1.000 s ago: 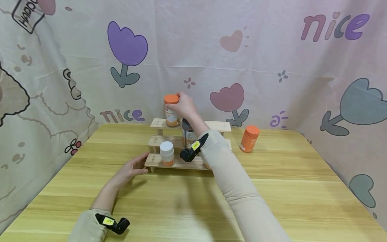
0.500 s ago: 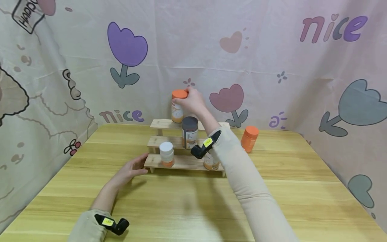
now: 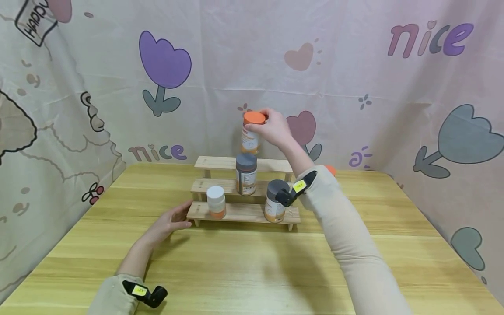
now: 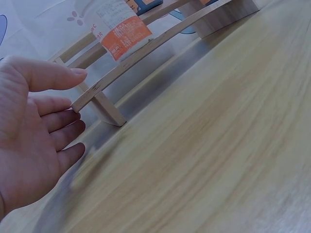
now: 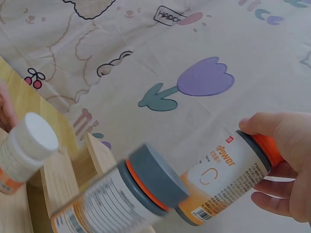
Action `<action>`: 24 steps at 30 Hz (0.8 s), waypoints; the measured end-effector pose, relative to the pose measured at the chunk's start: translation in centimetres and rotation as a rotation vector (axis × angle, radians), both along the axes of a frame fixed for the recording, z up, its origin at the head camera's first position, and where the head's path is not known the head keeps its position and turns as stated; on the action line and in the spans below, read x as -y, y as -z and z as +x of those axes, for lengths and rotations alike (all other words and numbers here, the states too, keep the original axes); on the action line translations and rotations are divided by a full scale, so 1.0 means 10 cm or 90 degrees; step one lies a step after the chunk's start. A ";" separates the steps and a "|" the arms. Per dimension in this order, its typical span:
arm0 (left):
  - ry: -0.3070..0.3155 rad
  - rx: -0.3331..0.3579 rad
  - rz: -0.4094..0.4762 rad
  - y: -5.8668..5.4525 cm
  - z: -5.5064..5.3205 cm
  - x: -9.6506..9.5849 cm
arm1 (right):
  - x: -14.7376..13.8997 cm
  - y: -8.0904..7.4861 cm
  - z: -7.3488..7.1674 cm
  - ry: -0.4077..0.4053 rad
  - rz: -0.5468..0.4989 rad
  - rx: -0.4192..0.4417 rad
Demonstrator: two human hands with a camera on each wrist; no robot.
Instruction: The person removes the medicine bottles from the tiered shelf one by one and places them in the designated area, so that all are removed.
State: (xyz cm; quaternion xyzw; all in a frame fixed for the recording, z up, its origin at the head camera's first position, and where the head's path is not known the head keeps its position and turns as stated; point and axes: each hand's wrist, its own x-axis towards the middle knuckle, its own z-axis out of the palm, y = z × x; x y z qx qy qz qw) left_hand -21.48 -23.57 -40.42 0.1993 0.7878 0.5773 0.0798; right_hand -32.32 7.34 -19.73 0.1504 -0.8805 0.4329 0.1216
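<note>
My right hand (image 3: 275, 127) grips an orange-capped pill bottle (image 3: 250, 139) near its cap, above the top step of a three-tier wooden rack (image 3: 208, 162). In the right wrist view the bottle's label (image 5: 218, 179) faces the camera, with thumb and fingers around the cap end. My left hand (image 3: 169, 223) is at the rack's left end, fingers relaxed; in the left wrist view its fingertips are right at the lowest step's end (image 4: 82, 100). A grey-capped bottle (image 3: 246, 175) stands on the middle step. The lowest step bears a white-capped bottle (image 3: 216, 202) and another grey-capped bottle (image 3: 274, 205).
Behind my right sleeve, the orange top of another bottle (image 3: 330, 169) shows on the wooden table (image 3: 236, 271). A printed cloth (image 3: 236, 52) hangs behind the table and along both sides.
My right hand has carried the orange-capped bottle up off the top step's left part and to the right. The left hand stays in place. My right sleeve now covers most of the orange bottle.
</note>
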 end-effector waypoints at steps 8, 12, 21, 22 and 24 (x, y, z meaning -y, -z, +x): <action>0.001 0.003 0.006 -0.01 0.02 -0.01 | -0.38 0.01 0.01 0.034 -0.015 0.016; -0.004 0.016 0.008 0.00 0.01 -0.01 | -0.59 0.03 0.01 0.040 -0.041 0.018; -0.010 0.021 0.007 0.03 -0.01 -0.01 | -1.09 0.13 0.08 0.056 -0.074 0.050; -0.013 0.021 0.005 0.03 -0.01 -0.01 | -1.15 0.14 0.09 0.060 -0.073 0.048; -0.019 0.025 0.001 0.04 0.00 0.00 | -1.25 0.15 0.13 0.069 -0.066 0.045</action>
